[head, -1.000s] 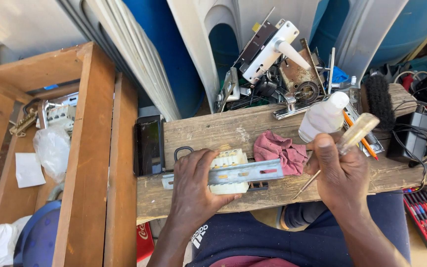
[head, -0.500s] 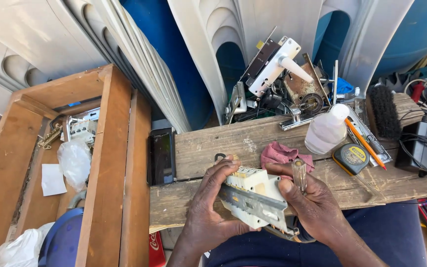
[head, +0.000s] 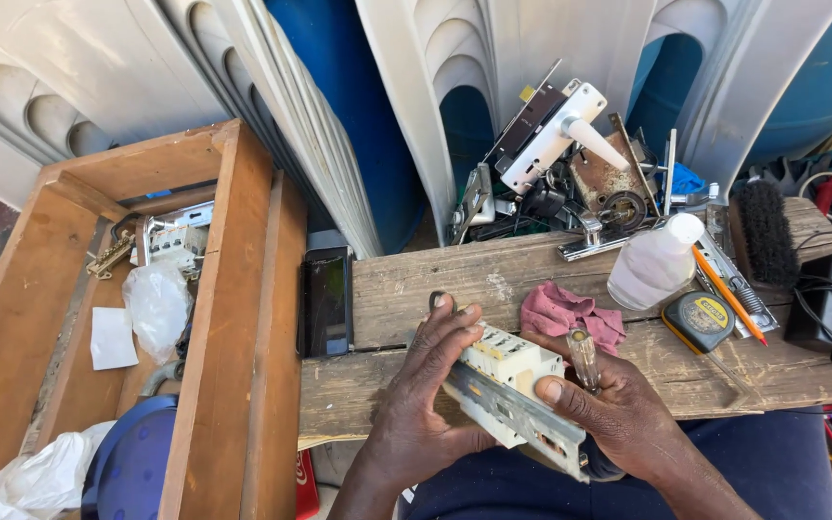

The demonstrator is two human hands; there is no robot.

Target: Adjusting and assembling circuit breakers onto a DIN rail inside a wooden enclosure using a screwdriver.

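Here, two hands grip a white circuit-breaker unit (head: 505,371) on its metal rail (head: 522,419), just above the wooden counter (head: 406,289).

The left hand (head: 430,390) has its fingers wrapped round the unit's end; the right hand (head: 618,409) pinches the rail and also holds a clear-handled screwdriver (head: 585,358), near a pink rag (head: 565,313).

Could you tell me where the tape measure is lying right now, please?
In the head view, the tape measure lies on the wooden bench to the right, just beyond the right hand, between the pink rag and the black brush, below the white bottle.
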